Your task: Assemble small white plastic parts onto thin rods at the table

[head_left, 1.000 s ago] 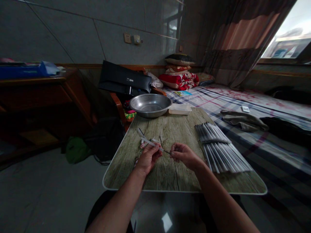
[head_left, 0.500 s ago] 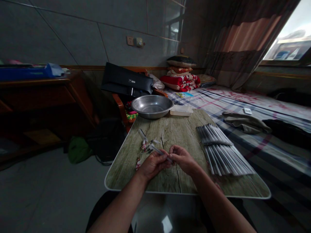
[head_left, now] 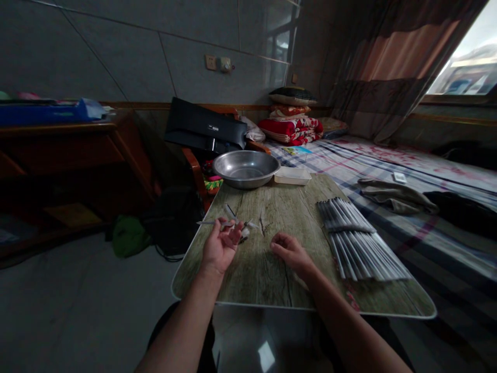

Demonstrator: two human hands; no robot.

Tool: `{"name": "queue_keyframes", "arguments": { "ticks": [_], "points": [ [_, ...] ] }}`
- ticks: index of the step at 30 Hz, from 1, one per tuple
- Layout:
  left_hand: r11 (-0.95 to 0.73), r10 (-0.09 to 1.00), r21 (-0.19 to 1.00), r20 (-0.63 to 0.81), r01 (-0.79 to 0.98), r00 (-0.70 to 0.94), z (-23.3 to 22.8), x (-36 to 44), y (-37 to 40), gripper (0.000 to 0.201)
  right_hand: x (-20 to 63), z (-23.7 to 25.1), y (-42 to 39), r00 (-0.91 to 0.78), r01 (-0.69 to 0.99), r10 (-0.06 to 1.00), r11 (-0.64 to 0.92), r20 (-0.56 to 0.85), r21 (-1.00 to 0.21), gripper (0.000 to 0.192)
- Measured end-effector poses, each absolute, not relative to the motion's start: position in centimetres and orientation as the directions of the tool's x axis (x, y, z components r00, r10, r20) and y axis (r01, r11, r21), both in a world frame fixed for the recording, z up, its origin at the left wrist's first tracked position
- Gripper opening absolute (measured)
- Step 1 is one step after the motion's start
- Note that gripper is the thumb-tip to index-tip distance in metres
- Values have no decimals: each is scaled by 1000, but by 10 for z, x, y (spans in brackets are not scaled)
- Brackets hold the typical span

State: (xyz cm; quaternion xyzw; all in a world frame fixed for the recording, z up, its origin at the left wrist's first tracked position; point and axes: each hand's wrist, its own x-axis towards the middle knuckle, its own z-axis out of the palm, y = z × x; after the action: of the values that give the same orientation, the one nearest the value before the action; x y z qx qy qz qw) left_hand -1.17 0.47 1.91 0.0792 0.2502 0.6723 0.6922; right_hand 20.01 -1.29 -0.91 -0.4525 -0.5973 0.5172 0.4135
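Observation:
My left hand (head_left: 220,246) is turned palm up over the table's left side, its fingers closed on a slim pen (head_left: 205,223) that sticks out to the left. Close beyond it lie small clear and dark pen parts (head_left: 231,211), partly covered by the fingers. My right hand (head_left: 290,251) rests low over the middle of the table with its fingers curled in; whatever is inside them, if anything, is hidden. To its right, silver-white pens (head_left: 367,254) with dark ends lie side by side in two overlapping rows.
The wood-patterned table (head_left: 256,290) has a white edge. At its far end stand a metal basin (head_left: 246,178) and a shallow white tray (head_left: 293,176). A bed (head_left: 404,233) with folded bedding borders the right side. Small pink-red bits (head_left: 352,299) lie near my right forearm.
My hands were together on the pen in the middle; now they are apart. My left hand has moved left with the pen and turned palm up, while my right has let go of it.

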Motion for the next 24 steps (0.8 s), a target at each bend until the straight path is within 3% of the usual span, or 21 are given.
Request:
{"name": "queue_keyframes", "arguments": {
  "ticks": [3,6,9,14,20,24],
  "points": [
    [-25,944,463,-282,-886,-174,23,-23,9,26,193,-4,-10,-294,389,952,195,79,-900,5],
    [-71,921,482,-305,-873,-243,25,-25,11,25,179,9,-6,-372,615,922,334,110,-715,15],
    [-83,914,516,-301,-853,-271,22,-20,13,22,159,18,1,-467,728,876,460,123,-509,28],
    [-39,927,541,-295,-840,-233,13,-15,13,17,132,12,19,-481,831,874,478,64,-285,34],
    [-14,928,527,-308,-849,-207,8,-17,13,17,126,5,23,-497,839,863,504,88,-204,27],
    [25,938,535,-305,-844,-165,9,-11,11,14,137,5,17,-508,796,852,520,127,-311,24]
  ]
}}
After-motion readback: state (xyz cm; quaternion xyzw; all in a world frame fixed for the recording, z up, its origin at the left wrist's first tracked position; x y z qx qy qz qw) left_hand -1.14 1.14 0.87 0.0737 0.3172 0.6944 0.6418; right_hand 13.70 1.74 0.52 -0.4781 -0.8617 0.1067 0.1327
